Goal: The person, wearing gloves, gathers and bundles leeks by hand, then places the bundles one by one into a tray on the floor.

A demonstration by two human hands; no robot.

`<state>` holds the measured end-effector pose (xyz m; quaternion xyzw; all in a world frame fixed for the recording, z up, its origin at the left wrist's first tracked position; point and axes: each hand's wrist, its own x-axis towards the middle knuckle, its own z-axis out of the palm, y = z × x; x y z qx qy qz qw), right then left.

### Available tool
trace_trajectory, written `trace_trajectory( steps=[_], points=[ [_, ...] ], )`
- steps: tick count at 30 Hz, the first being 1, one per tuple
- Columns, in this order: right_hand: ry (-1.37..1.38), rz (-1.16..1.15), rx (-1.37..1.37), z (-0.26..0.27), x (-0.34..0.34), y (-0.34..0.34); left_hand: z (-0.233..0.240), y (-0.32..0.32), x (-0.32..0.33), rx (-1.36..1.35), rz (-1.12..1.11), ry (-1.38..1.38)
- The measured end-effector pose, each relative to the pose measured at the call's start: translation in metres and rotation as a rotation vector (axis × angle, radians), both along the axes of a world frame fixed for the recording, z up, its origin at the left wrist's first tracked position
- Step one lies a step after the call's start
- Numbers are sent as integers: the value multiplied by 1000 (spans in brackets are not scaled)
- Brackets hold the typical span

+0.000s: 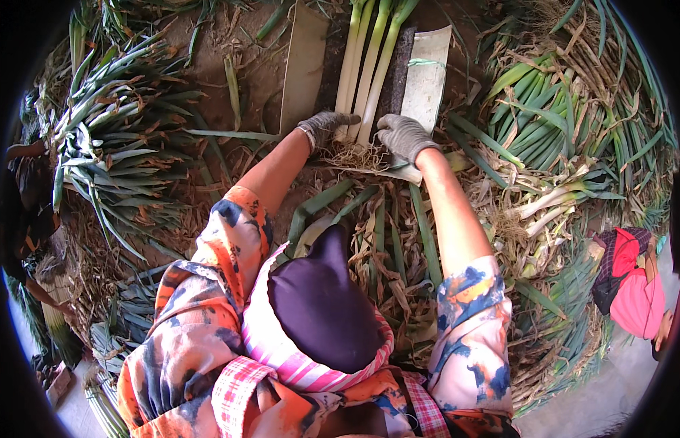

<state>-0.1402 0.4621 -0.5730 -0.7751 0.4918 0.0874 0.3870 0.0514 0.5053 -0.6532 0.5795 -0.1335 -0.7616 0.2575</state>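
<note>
Several long green onions (367, 71), with pale stalks and green tops, lie side by side in a trough with whitish side panels (304, 65). Their stringy roots (356, 156) point towards me. My left hand (323, 128), in a grey knit glove, is at the left of the root ends, with a finger lying across the stalks. On the other side, my right hand (406, 136), gloved alike, has its fingers curled just right of the stalks, by the right panel (426, 76). Its fingertips are partly hidden. A green tie (426, 63) crosses that panel.
A large heap of untrimmed green onions (121, 137) lies at left, another pile (553, 115) at right. Peeled stalks (553, 202) rest right of my forearm. Dry leaves (367, 235) litter the ground. A person in pink (636, 290) is at far right.
</note>
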Motion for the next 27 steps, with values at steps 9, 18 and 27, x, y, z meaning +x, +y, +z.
trace_trajectory(
  steps=[9,18,27],
  points=[
    [501,614,-57,20,10,20,28,-22,2,-269,-811,-821],
    [648,652,-200,-15,13,25,4,-22,17,-296,-714,-721],
    [275,68,120,-58,14,10,-10,-10,18,-22,-208,-309]
  ],
)
